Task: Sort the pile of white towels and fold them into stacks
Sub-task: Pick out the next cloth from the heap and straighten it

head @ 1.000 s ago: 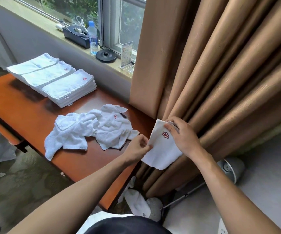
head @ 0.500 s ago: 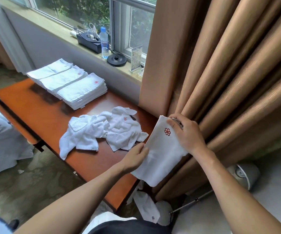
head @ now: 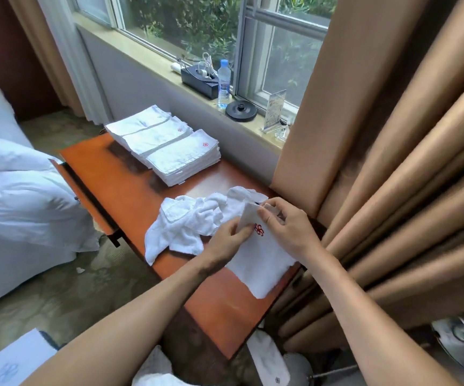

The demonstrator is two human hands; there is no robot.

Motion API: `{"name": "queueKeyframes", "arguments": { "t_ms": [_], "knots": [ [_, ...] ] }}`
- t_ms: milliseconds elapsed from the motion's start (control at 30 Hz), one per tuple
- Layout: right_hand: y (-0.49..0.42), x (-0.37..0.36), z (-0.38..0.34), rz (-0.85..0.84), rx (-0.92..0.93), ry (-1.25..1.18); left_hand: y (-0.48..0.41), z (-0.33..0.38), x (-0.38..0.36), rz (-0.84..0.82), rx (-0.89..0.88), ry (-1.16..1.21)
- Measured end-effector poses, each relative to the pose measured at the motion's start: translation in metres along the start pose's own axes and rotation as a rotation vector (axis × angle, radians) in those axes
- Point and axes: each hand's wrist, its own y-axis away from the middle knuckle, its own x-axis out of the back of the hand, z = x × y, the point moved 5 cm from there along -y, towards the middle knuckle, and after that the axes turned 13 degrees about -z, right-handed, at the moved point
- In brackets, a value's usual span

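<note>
Held up before the curtain (head: 392,162) a second ago, the towel (head: 261,266) now lies on the desk (head: 130,188) beside the loose pile (head: 189,224), with the left hand (head: 225,242) and right hand (head: 286,227) both keeping a pinching grip on its top edge, ready to fold.
</note>
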Motion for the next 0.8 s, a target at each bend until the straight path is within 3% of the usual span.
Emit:
{"name": "queueKeyframes", "arguments": {
  "t_ms": [167, 367, 567, 800],
  "knots": [
    [-0.035, -0.047, -0.013, -0.062, -0.074, 0.062, 0.009, -0.008, 0.056, 0.104, -0.045, -0.042],
    [-0.105, -0.140, -0.049, -0.118, -0.100, 0.046, 0.035, -0.016, 0.177, 0.253, -0.026, 0.008],
    [-0.177, -0.242, -0.084, -0.014, -0.162, -0.242, 0.065, -0.024, 0.321, 0.342, -0.017, -0.028],
    [-0.231, -0.326, -0.132, -0.011, -0.200, -0.478, 0.088, -0.002, 0.437, 0.381, -0.048, 0.030]
  ]
}}
